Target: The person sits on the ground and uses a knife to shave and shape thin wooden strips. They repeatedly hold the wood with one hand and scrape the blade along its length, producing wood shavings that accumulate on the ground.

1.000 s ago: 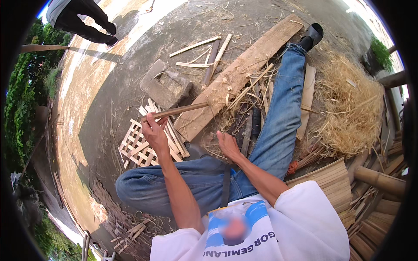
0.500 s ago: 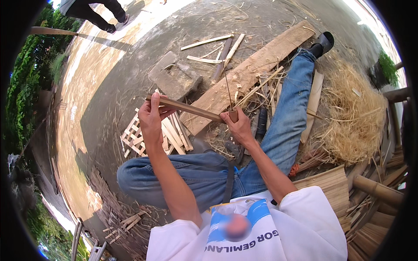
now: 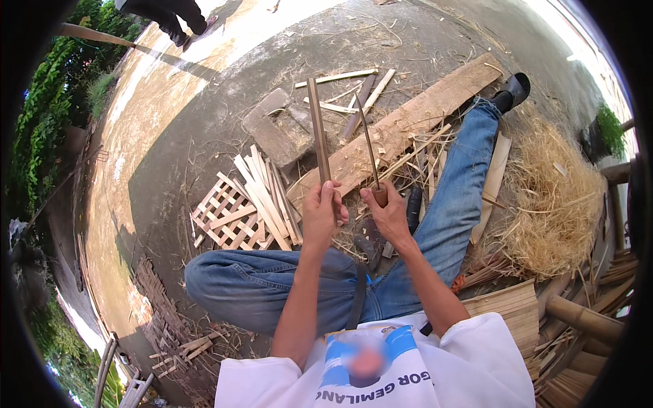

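Observation:
My left hand [image 3: 325,211] is closed round the lower end of a brown bamboo strip [image 3: 317,129], which points away from me, nearly upright in the view. To its right, my right hand [image 3: 386,211] grips the wooden handle of a knife [image 3: 368,139]. The knife's long, narrow blade also points away, leaning slightly left. Strip and blade are apart. Beyond both hands, a long wooden plank [image 3: 435,107] lies slantwise on the ground. Left of my left hand are loose pale strips [image 3: 265,197] and a lattice of crossed strips [image 3: 221,211].
A stone block [image 3: 279,126] sits beyond the lattice. My right leg [image 3: 459,163] stretches forward beside the plank. A heap of fine shavings [image 3: 554,197] lies at the right, bamboo poles [image 3: 588,319] below it. Another person's legs [image 3: 180,17] show at the far left.
My left hand has moved right and nearer to me, swinging the strip from lying crosswise to pointing away. The strip's end has left my right hand, which still holds the knife.

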A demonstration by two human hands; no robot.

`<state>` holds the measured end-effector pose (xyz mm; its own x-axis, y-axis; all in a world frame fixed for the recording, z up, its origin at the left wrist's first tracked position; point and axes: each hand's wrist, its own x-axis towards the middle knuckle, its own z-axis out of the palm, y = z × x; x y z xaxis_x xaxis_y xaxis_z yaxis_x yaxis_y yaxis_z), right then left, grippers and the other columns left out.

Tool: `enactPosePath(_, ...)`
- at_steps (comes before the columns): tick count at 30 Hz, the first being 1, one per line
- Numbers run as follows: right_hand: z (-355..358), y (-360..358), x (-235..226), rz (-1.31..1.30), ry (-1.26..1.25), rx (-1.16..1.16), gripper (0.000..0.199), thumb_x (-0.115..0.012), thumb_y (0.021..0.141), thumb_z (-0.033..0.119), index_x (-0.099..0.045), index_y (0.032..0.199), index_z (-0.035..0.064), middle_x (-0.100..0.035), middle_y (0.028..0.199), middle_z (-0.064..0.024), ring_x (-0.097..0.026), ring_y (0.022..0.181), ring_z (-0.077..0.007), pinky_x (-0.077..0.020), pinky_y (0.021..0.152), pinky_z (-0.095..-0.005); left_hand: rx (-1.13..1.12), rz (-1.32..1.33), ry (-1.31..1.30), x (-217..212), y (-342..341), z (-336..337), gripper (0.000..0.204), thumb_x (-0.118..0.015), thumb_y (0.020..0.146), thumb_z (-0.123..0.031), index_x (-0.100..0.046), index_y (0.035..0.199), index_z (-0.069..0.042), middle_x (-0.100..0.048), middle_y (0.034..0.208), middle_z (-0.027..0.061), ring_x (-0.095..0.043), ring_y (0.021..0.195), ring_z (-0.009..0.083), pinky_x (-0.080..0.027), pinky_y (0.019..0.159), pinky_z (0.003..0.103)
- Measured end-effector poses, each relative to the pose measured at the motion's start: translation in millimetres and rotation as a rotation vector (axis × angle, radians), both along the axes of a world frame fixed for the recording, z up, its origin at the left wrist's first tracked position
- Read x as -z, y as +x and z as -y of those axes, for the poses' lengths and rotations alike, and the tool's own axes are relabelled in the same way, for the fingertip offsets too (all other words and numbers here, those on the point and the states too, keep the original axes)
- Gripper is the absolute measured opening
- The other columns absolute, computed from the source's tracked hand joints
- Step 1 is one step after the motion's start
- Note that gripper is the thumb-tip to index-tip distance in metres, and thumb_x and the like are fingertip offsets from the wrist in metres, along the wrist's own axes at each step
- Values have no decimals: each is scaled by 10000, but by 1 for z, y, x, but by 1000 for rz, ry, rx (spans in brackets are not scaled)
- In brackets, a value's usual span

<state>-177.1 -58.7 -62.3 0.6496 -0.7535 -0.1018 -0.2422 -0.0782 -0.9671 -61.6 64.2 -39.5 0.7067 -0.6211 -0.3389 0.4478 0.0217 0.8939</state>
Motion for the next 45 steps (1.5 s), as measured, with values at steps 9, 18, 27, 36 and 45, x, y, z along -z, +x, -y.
enactPosePath(9, 24, -20, -4, -160, -468, -283, 205, -720, 822, 241, -651, 759, 58, -628, 651, -149, -610, 597, -368, -477, 567, -436, 205, 107, 291, -37, -38, 8, 251, -526, 1077, -190, -611, 1239, -18, -578, 808, 10, -442, 553, 39, -312, 446, 195)
enactPosePath(18, 38, -25, -17, -344, -600, -401, 176, -695, 818, 287, -722, 776, 118, -667, 660, -171, -683, 648, -379, -525, 602, -483, 235, -27, 282, -34, -71, -19, 230, -499, 1085, -185, -614, 1181, -10, -552, 782, -11, -389, 514, 16, -271, 429, 197)
enactPosePath(27, 48, -28, 5, -356, -558, -358, 209, -689, 822, 308, -716, 765, 109, -669, 655, -151, -676, 622, -355, -526, 589, -471, 295, 105, 373, -42, -78, -37, 240, -502, 1086, -200, -627, 1155, -7, -524, 755, -26, -366, 504, 14, -262, 430, 203)
enactPosePath(36, 80, -19, 45, -417, -399, -274, 278, -682, 813, 337, -723, 746, 70, -670, 643, -183, -669, 609, -374, -524, 612, -478, 384, 101, 385, -49, -79, -58, 241, -497, 1089, -200, -637, 1161, -17, -531, 747, -19, -382, 511, 16, -286, 441, 199)
enactPosePath(45, 102, -6, 67, -474, -69, -307, 544, -737, 858, 456, -606, 726, -56, -588, 655, -130, -536, 623, -192, -440, 609, -401, -318, 573, 358, -195, 12, -135, 364, -478, 1105, -289, -621, 1306, -22, -587, 823, -8, -400, 492, -13, -240, 389, 163)
